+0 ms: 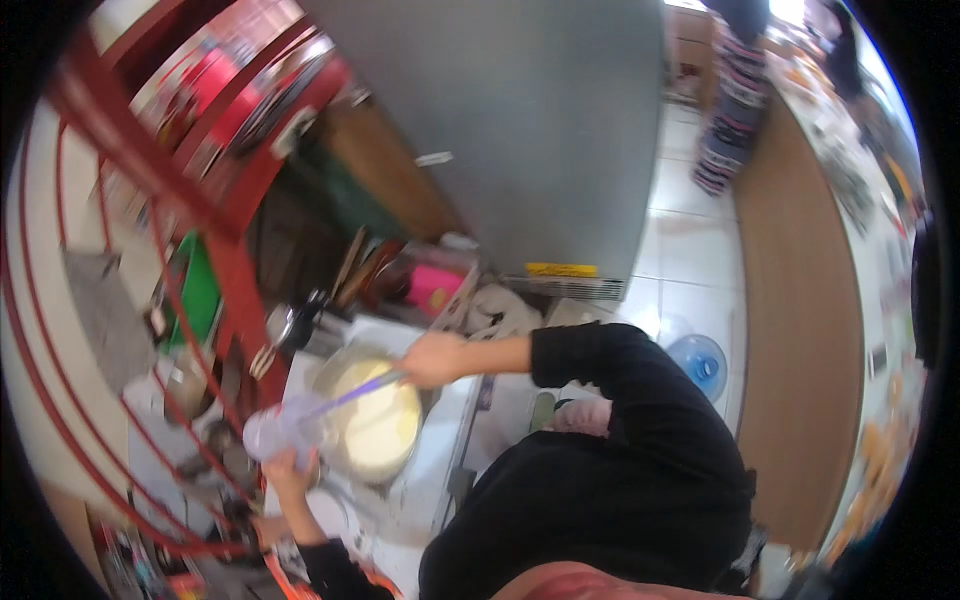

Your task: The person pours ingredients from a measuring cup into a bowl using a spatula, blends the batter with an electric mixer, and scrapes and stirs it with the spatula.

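A round metal pot [342,372] holds a pale yellow, creamy mixture [378,420]. My right hand [437,360] is closed around the end of a purple-handled kitchen utensil [352,393], held slanting across the pot. The utensil's far end reaches the mouth of a translucent plastic container [280,428], where its head is blurred. My left hand [290,472] grips that container from below, at the pot's left edge. Both hands are above the white work surface [432,478]. Whether anything is inside the container is hard to make out.
Red metal railings [215,215] curve along the left, with pans and a green tray [197,290] behind. A grey refrigerator [520,130] stands ahead. A pink item [432,288] sits in a bin. On the floor is a blue water bottle [700,368]. Another person [730,110] stands farther off.
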`<action>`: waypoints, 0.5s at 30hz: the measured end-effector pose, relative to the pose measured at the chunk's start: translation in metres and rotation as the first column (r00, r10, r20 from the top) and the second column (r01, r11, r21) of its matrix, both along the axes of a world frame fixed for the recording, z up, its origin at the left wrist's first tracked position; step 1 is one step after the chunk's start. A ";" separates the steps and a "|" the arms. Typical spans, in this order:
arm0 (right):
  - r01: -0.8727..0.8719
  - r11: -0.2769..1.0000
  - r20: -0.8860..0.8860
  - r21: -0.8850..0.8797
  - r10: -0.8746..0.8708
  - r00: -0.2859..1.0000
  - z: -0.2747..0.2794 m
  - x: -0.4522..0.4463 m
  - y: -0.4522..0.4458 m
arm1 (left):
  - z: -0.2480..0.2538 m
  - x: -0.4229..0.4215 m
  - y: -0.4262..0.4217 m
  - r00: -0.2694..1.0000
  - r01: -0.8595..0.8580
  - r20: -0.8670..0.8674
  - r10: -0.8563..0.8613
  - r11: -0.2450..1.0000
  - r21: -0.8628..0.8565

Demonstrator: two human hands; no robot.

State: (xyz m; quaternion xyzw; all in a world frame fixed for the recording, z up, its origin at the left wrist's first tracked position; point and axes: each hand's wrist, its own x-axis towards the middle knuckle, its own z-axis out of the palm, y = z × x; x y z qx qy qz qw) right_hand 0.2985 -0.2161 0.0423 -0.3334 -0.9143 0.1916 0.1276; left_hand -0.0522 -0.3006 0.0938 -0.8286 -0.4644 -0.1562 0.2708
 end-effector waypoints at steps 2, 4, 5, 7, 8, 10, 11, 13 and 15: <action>0.061 0.991 -0.091 0.115 -0.051 0.995 -0.007 -0.014 -0.002 | 0.004 0.015 0.002 1.000 0.022 0.002 -0.022 1.000 0.018; 0.150 0.985 -0.154 0.086 -0.136 0.979 -0.011 -0.020 -0.003 | 0.007 0.030 0.006 0.997 0.065 -0.049 -0.063 0.997 0.031; 0.173 0.982 -0.183 0.070 -0.158 0.970 -0.013 -0.025 -0.004 | 0.008 0.033 0.007 0.995 0.066 -0.071 -0.063 0.997 0.037; 0.145 0.989 -0.214 -0.032 -0.148 0.965 -0.020 -0.030 -0.010 | 0.009 0.034 0.010 0.987 0.110 -0.124 -0.100 0.991 0.076; 0.126 0.989 -0.231 -0.082 -0.142 0.963 -0.025 -0.033 -0.012 | 0.010 0.034 0.010 0.985 0.123 -0.137 -0.109 0.987 0.102; 0.047 0.990 -0.266 -0.135 -0.081 0.961 -0.043 -0.040 -0.009 | 0.011 0.037 0.012 0.979 0.160 -0.151 -0.140 0.979 0.129; 0.004 0.987 -0.284 -0.160 -0.050 0.958 -0.051 -0.044 -0.006 | 0.012 0.039 0.013 0.975 0.183 -0.152 -0.162 0.974 0.131; -0.091 0.836 -0.194 -0.541 -0.019 0.981 -0.040 -0.041 -0.003 | 0.012 0.041 0.015 0.969 0.212 -0.157 -0.190 0.967 0.139; -0.153 0.622 -0.192 -0.768 0.004 0.981 -0.037 -0.039 0.001 | 0.011 0.042 0.019 0.963 0.237 -0.164 -0.212 0.959 0.152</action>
